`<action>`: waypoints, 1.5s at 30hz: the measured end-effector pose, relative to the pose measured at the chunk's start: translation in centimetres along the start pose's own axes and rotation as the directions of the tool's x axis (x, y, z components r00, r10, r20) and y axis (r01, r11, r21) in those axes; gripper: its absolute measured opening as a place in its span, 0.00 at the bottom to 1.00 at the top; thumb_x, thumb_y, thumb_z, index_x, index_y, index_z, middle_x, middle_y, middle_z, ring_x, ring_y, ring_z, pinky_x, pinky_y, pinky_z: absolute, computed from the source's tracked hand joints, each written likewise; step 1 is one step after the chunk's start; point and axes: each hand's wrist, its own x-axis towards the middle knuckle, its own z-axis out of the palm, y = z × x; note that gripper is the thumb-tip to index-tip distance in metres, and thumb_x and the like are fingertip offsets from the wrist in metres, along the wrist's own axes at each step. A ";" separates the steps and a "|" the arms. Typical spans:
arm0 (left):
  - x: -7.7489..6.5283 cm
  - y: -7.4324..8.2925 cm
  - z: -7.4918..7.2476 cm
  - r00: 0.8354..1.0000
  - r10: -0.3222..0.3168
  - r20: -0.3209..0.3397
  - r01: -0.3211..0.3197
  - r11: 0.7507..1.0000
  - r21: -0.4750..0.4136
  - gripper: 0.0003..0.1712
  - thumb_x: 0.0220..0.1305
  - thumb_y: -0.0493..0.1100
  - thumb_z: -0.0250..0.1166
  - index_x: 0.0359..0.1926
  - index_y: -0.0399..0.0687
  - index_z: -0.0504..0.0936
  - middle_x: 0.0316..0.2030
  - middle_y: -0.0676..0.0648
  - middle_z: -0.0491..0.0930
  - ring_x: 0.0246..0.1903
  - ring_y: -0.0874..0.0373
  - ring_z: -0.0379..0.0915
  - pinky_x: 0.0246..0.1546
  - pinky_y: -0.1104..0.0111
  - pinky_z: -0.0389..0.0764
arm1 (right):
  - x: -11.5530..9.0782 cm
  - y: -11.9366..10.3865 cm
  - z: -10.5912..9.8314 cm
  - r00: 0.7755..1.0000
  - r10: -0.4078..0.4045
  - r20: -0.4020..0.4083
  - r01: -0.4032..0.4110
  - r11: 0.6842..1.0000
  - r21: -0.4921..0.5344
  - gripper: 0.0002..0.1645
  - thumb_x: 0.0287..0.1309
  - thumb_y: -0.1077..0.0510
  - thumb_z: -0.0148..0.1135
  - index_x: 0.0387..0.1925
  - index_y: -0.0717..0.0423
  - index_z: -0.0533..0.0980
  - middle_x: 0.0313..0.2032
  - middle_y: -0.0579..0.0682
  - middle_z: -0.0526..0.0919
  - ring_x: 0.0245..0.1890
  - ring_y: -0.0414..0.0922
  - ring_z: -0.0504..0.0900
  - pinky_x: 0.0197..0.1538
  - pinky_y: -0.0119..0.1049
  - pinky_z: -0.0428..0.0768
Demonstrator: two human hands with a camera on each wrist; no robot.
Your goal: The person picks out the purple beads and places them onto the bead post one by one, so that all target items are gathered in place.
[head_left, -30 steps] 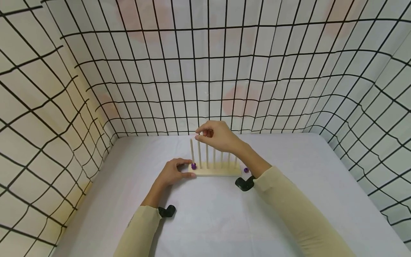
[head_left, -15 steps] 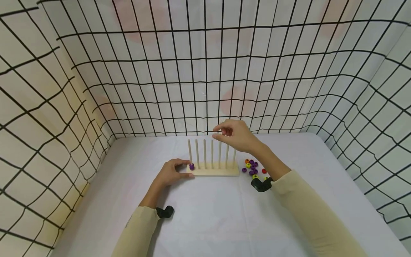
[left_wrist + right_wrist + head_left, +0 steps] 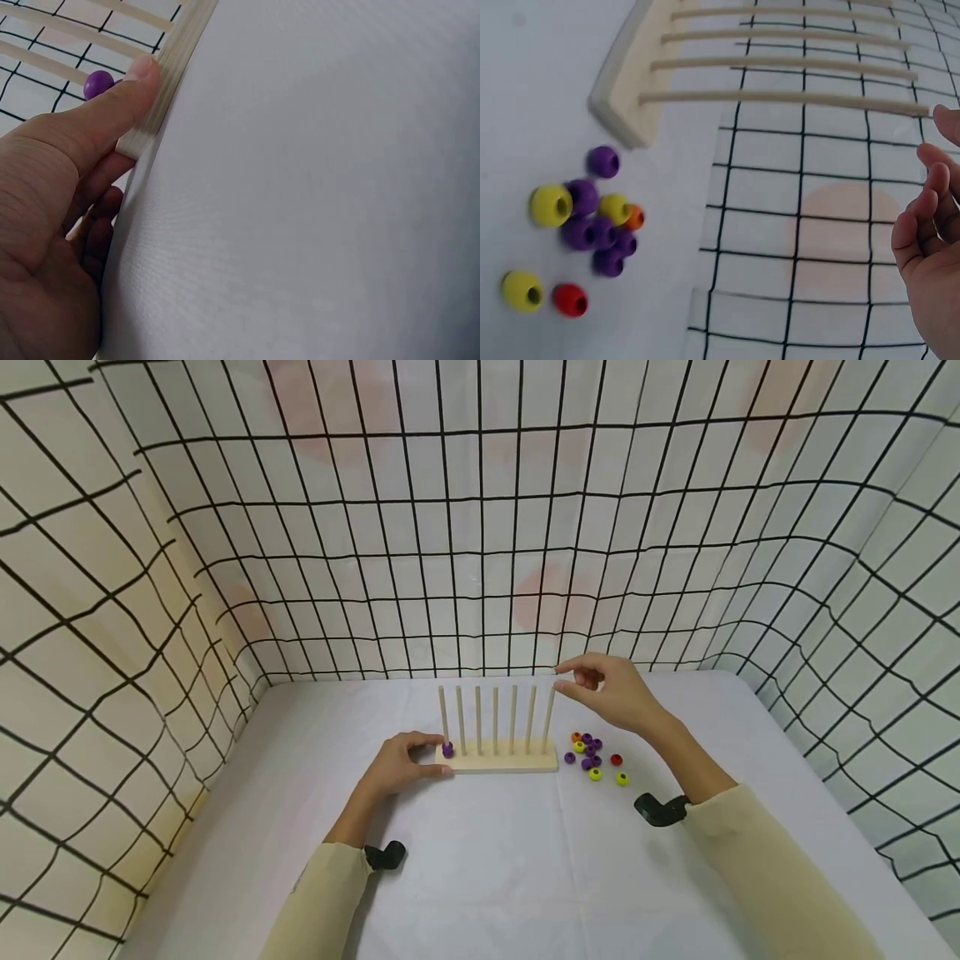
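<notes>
A pale wooden peg board (image 3: 495,762) with several upright pegs stands on the table. My left hand (image 3: 400,766) grips its left end, with the thumb (image 3: 139,82) on the front edge and the other fingers behind. On the leftmost peg, low at the base, sits a purple bead (image 3: 447,750), partly behind the thumb in the left wrist view. My right hand (image 3: 611,691) hovers at the top of the rightmost peg (image 3: 550,718), thumb and index finger apart. Nothing shows between those fingers.
To the right of the board lies a loose cluster of purple beads (image 3: 589,752), with yellow beads (image 3: 622,779), a red bead (image 3: 616,760) and an orange bead (image 3: 634,217). Black wire grid walls (image 3: 495,527) enclose the back and sides of the white-covered table (image 3: 487,860).
My right hand has travelled right along the peg tops, from the left pegs to the rightmost one. The bead cluster has come into full view. My left hand stays on the board.
</notes>
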 end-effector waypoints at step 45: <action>0.0 0.0 0.0 1.000 -0.012 0.002 0.012 1.000 0.005 0.36 0.48 0.55 0.84 0.60 0.61 0.85 0.66 0.48 0.80 0.73 0.46 0.66 0.75 0.49 0.64 | -7.7 12.9 4.1 0.958 0.259 0.127 -0.250 0.965 -0.078 0.15 0.62 0.51 0.72 0.48 0.52 0.85 0.29 0.48 0.73 0.33 0.45 0.70 0.32 0.33 0.68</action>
